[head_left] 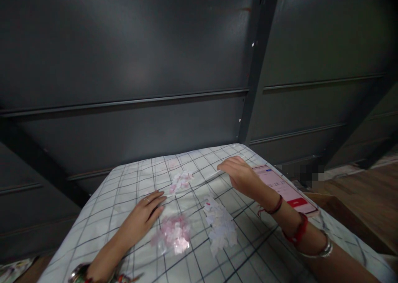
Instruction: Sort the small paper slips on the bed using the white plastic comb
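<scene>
Thin pale strip [212,176] at tips of R hand [240,176], seemingly pinched; prob. light, bendy, best held by an end. Left of grip: pink-white pieces [183,179], L hand [145,213] beside them, fingers loosely extended, on checked cloth [124,181]. Nearer wearer than grip: pinkish packets [176,233], white scraps [221,227]. Right of grip: phone [281,189].

- Right hand [238,173] curled around one end of a thin white strip [213,176], hiding that end; its far end blurs into the cloth!
- Both forearms run out of frame, a bracelet [79,272] at the left wrist clipped too.
- Phone [286,187] partly covered by the right arm, its small print unreadable.
- Glare swallows the pink pile [174,233]; single pieces can't be told apart.
- White scraps [220,225] overlap, marks too tiny.
- Tablecloth [93,216] cut off below, hiding part of the box [345,221].
</scene>
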`<state>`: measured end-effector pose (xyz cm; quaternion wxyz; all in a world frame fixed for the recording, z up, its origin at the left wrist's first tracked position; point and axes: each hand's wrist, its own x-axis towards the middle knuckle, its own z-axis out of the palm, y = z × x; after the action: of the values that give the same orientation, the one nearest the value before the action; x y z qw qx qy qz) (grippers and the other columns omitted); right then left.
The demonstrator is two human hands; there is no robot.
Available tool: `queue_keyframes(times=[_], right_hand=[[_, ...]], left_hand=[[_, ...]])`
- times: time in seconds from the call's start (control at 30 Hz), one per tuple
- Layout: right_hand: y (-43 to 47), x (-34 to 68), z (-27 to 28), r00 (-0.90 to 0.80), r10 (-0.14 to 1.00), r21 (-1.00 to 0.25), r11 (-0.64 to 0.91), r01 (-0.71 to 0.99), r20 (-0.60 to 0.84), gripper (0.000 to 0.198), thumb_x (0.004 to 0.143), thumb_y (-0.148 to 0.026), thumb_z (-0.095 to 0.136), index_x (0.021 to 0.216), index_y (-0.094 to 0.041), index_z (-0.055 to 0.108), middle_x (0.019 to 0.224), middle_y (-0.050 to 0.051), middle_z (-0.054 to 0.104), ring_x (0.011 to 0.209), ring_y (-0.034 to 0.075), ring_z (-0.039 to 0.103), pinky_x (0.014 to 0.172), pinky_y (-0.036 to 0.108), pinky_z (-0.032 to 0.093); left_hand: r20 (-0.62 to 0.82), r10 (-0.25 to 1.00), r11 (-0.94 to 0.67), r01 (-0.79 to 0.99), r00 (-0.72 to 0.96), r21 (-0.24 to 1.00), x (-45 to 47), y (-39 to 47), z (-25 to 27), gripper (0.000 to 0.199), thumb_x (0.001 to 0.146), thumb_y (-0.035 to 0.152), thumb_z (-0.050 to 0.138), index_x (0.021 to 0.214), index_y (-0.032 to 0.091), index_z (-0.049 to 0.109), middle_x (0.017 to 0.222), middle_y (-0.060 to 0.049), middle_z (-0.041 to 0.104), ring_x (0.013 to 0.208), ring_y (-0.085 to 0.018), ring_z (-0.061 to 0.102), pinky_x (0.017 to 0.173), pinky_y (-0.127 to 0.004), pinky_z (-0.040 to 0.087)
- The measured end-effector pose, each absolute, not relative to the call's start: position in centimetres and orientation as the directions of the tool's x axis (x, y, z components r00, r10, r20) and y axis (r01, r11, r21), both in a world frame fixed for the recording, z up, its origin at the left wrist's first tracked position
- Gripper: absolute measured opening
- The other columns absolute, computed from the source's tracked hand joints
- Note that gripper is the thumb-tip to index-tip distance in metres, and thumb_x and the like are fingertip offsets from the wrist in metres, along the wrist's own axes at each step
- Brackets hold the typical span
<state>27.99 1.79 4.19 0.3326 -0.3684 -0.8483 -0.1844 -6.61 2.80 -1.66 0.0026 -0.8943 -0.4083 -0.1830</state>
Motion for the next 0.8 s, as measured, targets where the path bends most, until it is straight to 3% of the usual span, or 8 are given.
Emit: queue_keyframes(times=[0.3, 0.6, 0.8], right_hand=[[2.5, 25.7, 3.1, -0.518, 0.443, 0.227, 0.557, 0.799, 0.732, 0.032, 0.084, 0.000, 0.031, 0.093, -0.013, 0.059, 0.079, 0.005, 0.063, 0.073, 0.017, 0.050, 0.067, 0.030, 0.034], [2.1, 24.6, 2.9, -0.565, 0.493, 0.172, 0.634, 0.754, 0.662, 0.026, 0.089, -0.005, 0.033, 0.095, -0.016, 0.056, 0.079, 0.002, 0.061, 0.074, 0.016, 0.048, 0.069, 0.029, 0.032], [1.8, 24.6, 3.5, -0.629, 0.464, 0.189, 0.691, 0.697, 0.625, 0.026, 0.087, -0.004, 0.035, 0.090, -0.015, 0.058, 0.077, 0.003, 0.060, 0.073, 0.016, 0.047, 0.067, 0.029, 0.031]], left_hand=[[0.337, 0.719, -0.675, 0.727, 0.608, 0.127, -6.5, 2.6, -1.1, 0.033, 0.093, 0.035, 0.038, 0.114, 0.022, 0.060, 0.123, -0.005, 0.059, 0.114, -0.022, 0.053, 0.097, -0.040, 0.043], [0.349, 0.724, -0.667, 0.734, 0.596, 0.129, -6.7, 2.6, -1.4, 0.034, 0.093, 0.036, 0.038, 0.114, 0.022, 0.060, 0.122, -0.005, 0.060, 0.114, -0.022, 0.053, 0.097, -0.040, 0.044], [0.349, 0.721, -0.671, 0.729, 0.599, 0.135, -6.7, 2.7, -1.4, 0.034, 0.093, 0.036, 0.038, 0.114, 0.022, 0.060, 0.121, -0.005, 0.060, 0.114, -0.022, 0.053, 0.097, -0.040, 0.043]])
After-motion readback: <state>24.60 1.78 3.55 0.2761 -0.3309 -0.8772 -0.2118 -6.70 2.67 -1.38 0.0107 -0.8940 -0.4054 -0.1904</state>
